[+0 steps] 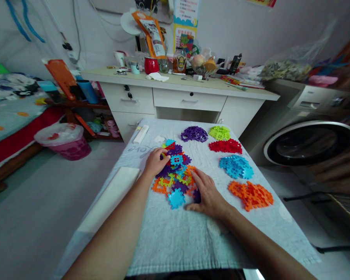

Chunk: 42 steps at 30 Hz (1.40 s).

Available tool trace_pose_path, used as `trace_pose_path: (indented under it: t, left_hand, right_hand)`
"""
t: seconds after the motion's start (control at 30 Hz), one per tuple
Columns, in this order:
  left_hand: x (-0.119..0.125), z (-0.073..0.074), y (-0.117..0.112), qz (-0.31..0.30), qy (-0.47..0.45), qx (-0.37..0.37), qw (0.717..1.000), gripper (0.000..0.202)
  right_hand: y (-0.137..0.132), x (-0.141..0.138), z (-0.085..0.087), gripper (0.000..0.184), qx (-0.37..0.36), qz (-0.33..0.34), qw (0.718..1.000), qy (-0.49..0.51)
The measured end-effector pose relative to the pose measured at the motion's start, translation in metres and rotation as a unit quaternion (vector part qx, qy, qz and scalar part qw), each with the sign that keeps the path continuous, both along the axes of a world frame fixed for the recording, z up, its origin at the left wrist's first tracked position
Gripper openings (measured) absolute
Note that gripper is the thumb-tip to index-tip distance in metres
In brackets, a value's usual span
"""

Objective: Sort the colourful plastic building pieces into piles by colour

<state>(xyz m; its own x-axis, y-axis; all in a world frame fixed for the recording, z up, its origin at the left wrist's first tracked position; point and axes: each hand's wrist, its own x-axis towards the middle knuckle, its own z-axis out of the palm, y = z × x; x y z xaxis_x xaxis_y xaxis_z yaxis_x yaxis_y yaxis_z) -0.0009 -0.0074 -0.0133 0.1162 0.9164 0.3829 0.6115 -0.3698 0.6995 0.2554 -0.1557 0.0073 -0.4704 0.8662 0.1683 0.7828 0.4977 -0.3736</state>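
Observation:
A mixed pile of plastic interlocking tiles (166, 181) in several colours lies mid-table. At its upper left, the curled thumb and fingers of my left hand (155, 162) close at the edge of a blue window-shaped tile (176, 160). My right hand (209, 193) rests at the pile's right side, fingers apart, the fingertips touching orange tiles and the thumb on the cloth. Between that thumb and the fingers a purple tile (196, 196) partly shows. A solid light-blue tile (176, 198) lies at the near edge of the pile.
Sorted heaps stand to the right: purple tiles (194, 133), lime tiles (219, 132), red tiles (225, 146), blue tiles (236, 167) and orange tiles (251, 195). A white strip (112, 196) and a small white block (141, 134) lie left. Beyond are a cluttered desk (175, 87) and a washing machine (306, 128).

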Motion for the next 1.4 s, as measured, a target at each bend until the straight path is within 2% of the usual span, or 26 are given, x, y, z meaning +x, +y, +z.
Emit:
trace_pose_path:
  t: [0.1, 0.23, 0.4, 0.53, 0.8, 0.9, 1.03, 1.13, 1.27, 1.4]
  left_hand:
    - [-0.001, -0.001, 0.001, 0.002, 0.0, 0.004, 1.0, 0.023]
    - [-0.001, -0.001, 0.0, 0.001, 0.002, 0.006, 1.0, 0.022]
    - [0.0, 0.001, -0.001, 0.013, -0.003, 0.003, 1.0, 0.023]
    - [0.0, 0.002, -0.001, 0.014, 0.001, -0.001, 1.0, 0.025]
    - [0.001, 0.002, -0.001, 0.016, 0.004, -0.003, 1.0, 0.024]
    - [0.001, 0.003, -0.002, 0.015, 0.005, 0.0, 1.0, 0.024]
    - [0.001, 0.002, -0.001, 0.018, -0.002, 0.004, 1.0, 0.023]
    - [0.001, 0.001, -0.001, 0.018, -0.007, 0.005, 1.0, 0.022]
    - [0.001, 0.002, -0.001, 0.008, -0.006, 0.003, 1.0, 0.024]
    - [0.001, 0.005, -0.003, -0.001, 0.004, -0.003, 1.0, 0.022]
  right_hand:
    - [0.012, -0.004, -0.006, 0.114, 0.043, 0.008, 0.999, 0.007]
    - [0.034, -0.013, -0.01, 0.11, 0.064, 0.0, 0.998, -0.005]
    - [0.062, -0.023, -0.007, 0.103, 0.073, -0.009, 0.997, -0.012]
    - [0.075, -0.026, -0.002, 0.094, 0.069, -0.03, 0.997, -0.011]
    - [0.066, -0.027, 0.004, 0.086, 0.129, -0.114, 0.985, 0.007]
    - [0.055, -0.037, 0.01, 0.092, 0.137, -0.08, 0.987, 0.007]
    - [0.036, -0.057, 0.013, 0.108, 0.103, 0.033, 0.994, -0.026]
    - [0.03, -0.066, 0.009, 0.11, 0.08, 0.085, 0.992, -0.037]
    - [0.035, -0.064, 0.004, 0.102, 0.093, 0.073, 0.992, -0.031]
    - [0.043, -0.058, 0.004, 0.082, 0.123, 0.03, 0.992, -0.022]
